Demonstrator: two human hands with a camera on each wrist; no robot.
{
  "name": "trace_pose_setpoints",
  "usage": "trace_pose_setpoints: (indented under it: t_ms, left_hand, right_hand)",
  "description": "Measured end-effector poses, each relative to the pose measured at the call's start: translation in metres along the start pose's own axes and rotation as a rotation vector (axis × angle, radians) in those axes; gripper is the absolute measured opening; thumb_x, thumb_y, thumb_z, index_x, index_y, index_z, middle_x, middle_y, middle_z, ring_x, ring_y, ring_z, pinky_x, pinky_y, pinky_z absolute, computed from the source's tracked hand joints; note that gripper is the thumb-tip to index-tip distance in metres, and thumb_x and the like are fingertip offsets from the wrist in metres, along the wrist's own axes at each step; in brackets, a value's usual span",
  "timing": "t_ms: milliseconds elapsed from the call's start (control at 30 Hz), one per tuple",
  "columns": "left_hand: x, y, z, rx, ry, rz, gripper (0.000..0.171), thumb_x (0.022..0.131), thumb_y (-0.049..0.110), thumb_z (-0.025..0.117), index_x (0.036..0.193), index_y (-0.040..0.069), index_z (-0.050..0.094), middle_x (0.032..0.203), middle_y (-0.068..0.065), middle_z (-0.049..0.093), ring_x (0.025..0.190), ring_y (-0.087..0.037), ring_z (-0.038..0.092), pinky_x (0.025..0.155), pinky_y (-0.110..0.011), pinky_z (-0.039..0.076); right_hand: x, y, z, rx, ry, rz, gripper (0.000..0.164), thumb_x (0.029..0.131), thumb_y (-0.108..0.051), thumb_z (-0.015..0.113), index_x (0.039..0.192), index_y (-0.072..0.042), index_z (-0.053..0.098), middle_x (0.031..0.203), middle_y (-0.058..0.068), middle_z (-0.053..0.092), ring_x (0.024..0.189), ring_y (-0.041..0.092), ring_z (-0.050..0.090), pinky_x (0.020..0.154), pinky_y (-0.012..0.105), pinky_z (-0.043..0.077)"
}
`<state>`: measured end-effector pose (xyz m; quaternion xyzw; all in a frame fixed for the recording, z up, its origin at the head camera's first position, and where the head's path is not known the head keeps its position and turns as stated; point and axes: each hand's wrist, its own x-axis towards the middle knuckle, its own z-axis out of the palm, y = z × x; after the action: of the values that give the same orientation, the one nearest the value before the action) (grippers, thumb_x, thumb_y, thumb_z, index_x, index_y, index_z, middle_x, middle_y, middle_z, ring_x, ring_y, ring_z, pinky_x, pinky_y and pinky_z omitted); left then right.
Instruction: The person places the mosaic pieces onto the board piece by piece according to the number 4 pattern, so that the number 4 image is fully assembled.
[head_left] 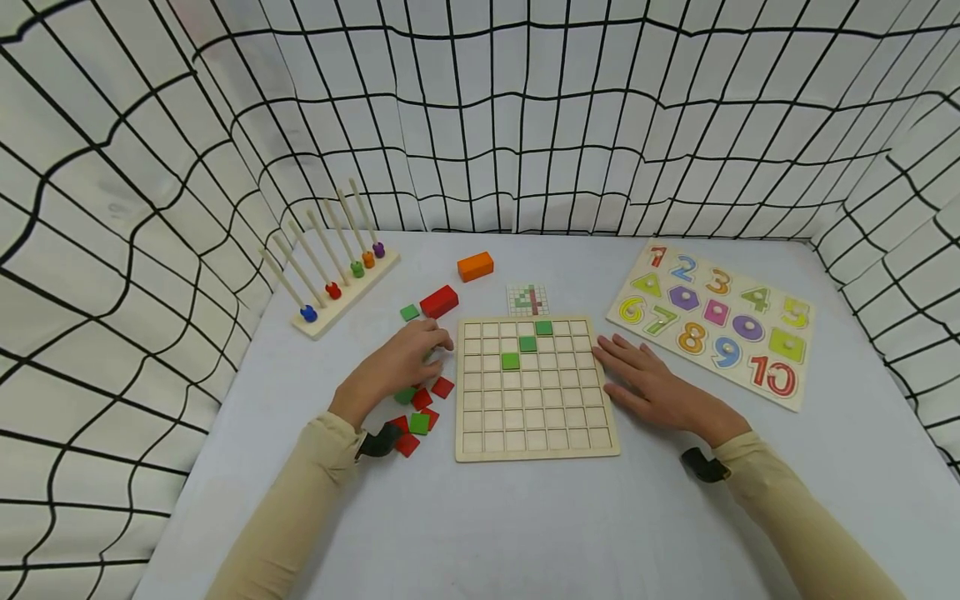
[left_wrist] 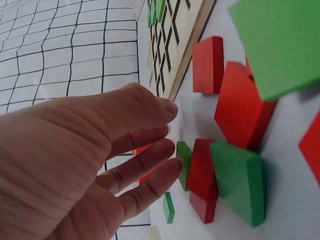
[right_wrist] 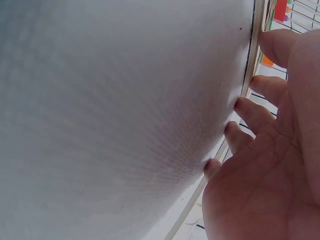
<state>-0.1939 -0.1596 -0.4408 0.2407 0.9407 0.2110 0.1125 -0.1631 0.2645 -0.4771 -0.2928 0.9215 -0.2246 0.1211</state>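
Note:
My left hand (head_left: 405,360) hovers over loose square tiles to the left of a wooden grid board (head_left: 536,457). In the left wrist view its thumb and fingers are bent but apart, with the fingertips beside a green tile (left_wrist: 184,165); contact is unclear. Around it lie a dark green tile (left_wrist: 240,182), a red tile (left_wrist: 207,65) and several more, some overlapping. On the board, three green tiles, one of them the middle tile (head_left: 528,343), form a diagonal. My right hand (head_left: 651,385) lies with spread fingers against the board's right edge, thumb and fingertips touching it.
Behind the board lies a small pattern card (head_left: 528,300), with a red block (head_left: 439,302) and an orange block (head_left: 476,267) nearby. A peg stand with beads (head_left: 348,296) stands far left, a number puzzle (head_left: 708,321) far right. Black netting (head_left: 525,104) surrounds the table.

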Motion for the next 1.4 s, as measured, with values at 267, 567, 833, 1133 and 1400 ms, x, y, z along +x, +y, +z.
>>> trace_pose_setpoints:
  t_ms: [267, 567, 833, 1133, 1400]
  left_hand:
    - [-0.006, -0.009, -0.001, 0.018, 0.032, -0.076, 0.025, 0.095, 0.005, 0.077, 0.119, 0.002, 0.074, 0.118, -0.016, 0.066, 0.113, -0.032, 0.056, 0.094, -0.041, 0.06]
    - [-0.004, -0.011, 0.003, 0.049, 0.075, -0.189, 0.024, 0.096, 0.011, 0.078, 0.116, 0.001, 0.072, 0.119, -0.021, 0.06, 0.114, -0.035, 0.053, 0.091, -0.042, 0.059]
    - [-0.001, -0.007, 0.003, 0.025, 0.053, -0.264, 0.022, 0.097, 0.007, 0.076, 0.117, 0.002, 0.07, 0.116, -0.019, 0.058, 0.111, -0.034, 0.054, 0.088, -0.04, 0.06]
    - [0.0, -0.006, 0.002, -0.006, 0.045, -0.147, 0.018, 0.09, -0.003, 0.077, 0.106, 0.003, 0.069, 0.109, -0.015, 0.06, 0.111, -0.032, 0.052, 0.087, -0.039, 0.058]
    - [0.002, 0.001, -0.001, 0.02, 0.015, -0.05, 0.018, 0.088, -0.001, 0.08, 0.1, 0.006, 0.068, 0.101, -0.011, 0.058, 0.103, -0.024, 0.053, 0.08, -0.03, 0.054]
  right_hand:
    - [0.0, -0.001, -0.001, 0.008, -0.003, 0.002, 0.065, 0.111, -0.03, 0.056, 0.169, -0.013, 0.032, 0.179, 0.014, 0.025, 0.167, 0.042, 0.016, 0.131, 0.069, 0.011]
    - [0.0, 0.0, -0.001, 0.006, 0.0, -0.003, 0.064, 0.112, -0.03, 0.056, 0.169, -0.012, 0.033, 0.178, 0.014, 0.025, 0.167, 0.042, 0.017, 0.131, 0.07, 0.011]
    - [0.0, -0.001, -0.001, 0.008, 0.007, -0.008, 0.064, 0.112, -0.03, 0.056, 0.169, -0.012, 0.033, 0.178, 0.014, 0.026, 0.166, 0.043, 0.017, 0.13, 0.071, 0.011]
    - [0.0, -0.002, -0.001, 0.013, -0.002, 0.0, 0.065, 0.112, -0.03, 0.056, 0.169, -0.012, 0.032, 0.179, 0.014, 0.025, 0.167, 0.043, 0.016, 0.131, 0.07, 0.01]
    - [0.0, -0.003, -0.002, 0.015, -0.006, 0.009, 0.065, 0.112, -0.03, 0.056, 0.169, -0.011, 0.032, 0.179, 0.015, 0.024, 0.167, 0.043, 0.016, 0.131, 0.07, 0.01]
